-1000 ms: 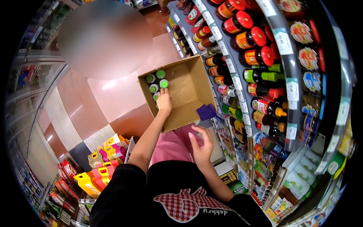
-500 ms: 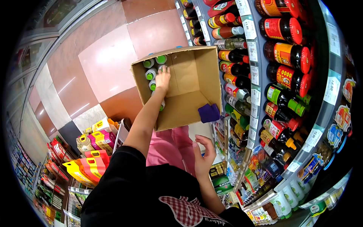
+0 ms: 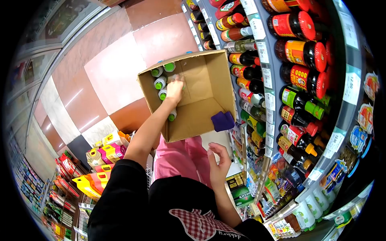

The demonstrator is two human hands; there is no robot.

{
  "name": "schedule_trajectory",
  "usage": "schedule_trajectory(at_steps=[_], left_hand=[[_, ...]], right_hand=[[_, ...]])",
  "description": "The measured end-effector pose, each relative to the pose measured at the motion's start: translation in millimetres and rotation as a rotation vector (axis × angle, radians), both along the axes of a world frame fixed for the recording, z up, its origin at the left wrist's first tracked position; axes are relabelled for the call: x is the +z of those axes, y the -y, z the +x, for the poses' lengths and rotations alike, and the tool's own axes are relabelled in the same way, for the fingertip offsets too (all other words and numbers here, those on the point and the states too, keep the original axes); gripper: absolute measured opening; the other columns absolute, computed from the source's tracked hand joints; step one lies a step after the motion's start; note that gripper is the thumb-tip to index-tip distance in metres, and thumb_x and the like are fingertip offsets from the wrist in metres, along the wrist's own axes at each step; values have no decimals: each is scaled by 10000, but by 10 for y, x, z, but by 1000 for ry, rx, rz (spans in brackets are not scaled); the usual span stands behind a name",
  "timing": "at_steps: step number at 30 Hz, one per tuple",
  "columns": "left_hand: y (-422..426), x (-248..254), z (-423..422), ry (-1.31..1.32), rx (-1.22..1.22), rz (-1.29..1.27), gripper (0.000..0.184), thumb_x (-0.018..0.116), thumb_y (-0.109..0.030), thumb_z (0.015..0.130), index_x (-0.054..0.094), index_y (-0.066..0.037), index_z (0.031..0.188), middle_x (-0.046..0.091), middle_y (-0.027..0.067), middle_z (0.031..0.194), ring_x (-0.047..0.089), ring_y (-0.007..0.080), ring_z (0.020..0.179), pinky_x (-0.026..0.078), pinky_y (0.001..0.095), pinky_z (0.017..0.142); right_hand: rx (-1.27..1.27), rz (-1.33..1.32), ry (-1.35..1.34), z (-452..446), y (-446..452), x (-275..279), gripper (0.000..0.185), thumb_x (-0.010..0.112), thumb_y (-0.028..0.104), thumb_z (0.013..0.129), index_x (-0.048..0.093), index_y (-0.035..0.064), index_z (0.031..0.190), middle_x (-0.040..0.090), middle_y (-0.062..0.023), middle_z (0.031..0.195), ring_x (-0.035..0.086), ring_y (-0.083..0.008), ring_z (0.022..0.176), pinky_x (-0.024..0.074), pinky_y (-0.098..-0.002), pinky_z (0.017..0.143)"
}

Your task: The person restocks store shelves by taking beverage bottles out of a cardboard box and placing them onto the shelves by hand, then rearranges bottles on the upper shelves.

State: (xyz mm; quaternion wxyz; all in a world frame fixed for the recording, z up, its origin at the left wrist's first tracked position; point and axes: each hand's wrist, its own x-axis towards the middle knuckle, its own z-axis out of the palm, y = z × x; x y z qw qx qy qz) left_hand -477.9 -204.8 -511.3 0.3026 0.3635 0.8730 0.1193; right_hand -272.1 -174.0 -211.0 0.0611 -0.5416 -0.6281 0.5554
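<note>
A cardboard box (image 3: 197,120) stands with its open top toward me. Along its left side several white bottles with green caps (image 3: 160,83) are grouped. My left hand (image 3: 174,91) reaches inside, beside these bottles, its fingers closed round a bottle that the hand mostly hides; only a sliver of green shows at its edge. The fingertips are slightly blurred. A purple cloth (image 3: 222,121) hangs over the box's near right corner. My right hand (image 3: 219,160) is held below the box, with bent fingers apart and nothing in them.
Shelves of sauce bottles and jars (image 3: 299,52) run close along the right, with price tags (image 3: 334,143) on their edges. Bagged goods (image 3: 106,154) stand at the lower left. Tiled floor (image 3: 116,56) lies beyond the box.
My left hand has shifted slightly right and toward me inside the box, away from the back bottles. The view has tilted a little; my right hand stays nearly the same.
</note>
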Motion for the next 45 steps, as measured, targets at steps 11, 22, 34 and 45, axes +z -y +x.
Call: schedule_trajectory(at_steps=[11,22,34,45], left_hand=[[283,2293,-225,630,422,347,282,863,-142,631,656,8,750,645,47,673,595,107,623,494,281,596],[232,4263,-99,987,230,481,189,786,-5,737,622,-12,833,687,41,778,659,87,710,520,233,645],[-430,5031,158,708,-196,276,391,757,-338,871,599,-8,733,591,28,630,561,77,483,419,242,402],[-784,5535,1052,646,-384,666,210,718,-175,933,691,21,1001,495,-97,656,361,-15,584,259,193,507]], right_hand=[[157,430,-10,68,-116,116,408,751,71,805,646,31,1197,661,-145,1195,592,-364,1146,461,-434,1002],[117,1035,91,234,-119,610,613,841,168,663,675,175,1253,653,-4,1281,471,-288,1348,146,-625,1192],[49,929,-103,667,-60,1189,436,871,297,589,727,105,954,703,-39,885,658,-224,885,303,-533,1135],[-238,434,-455,1356,-77,1870,527,890,320,641,719,-1,1023,738,-112,993,686,-219,956,422,-404,1023]])
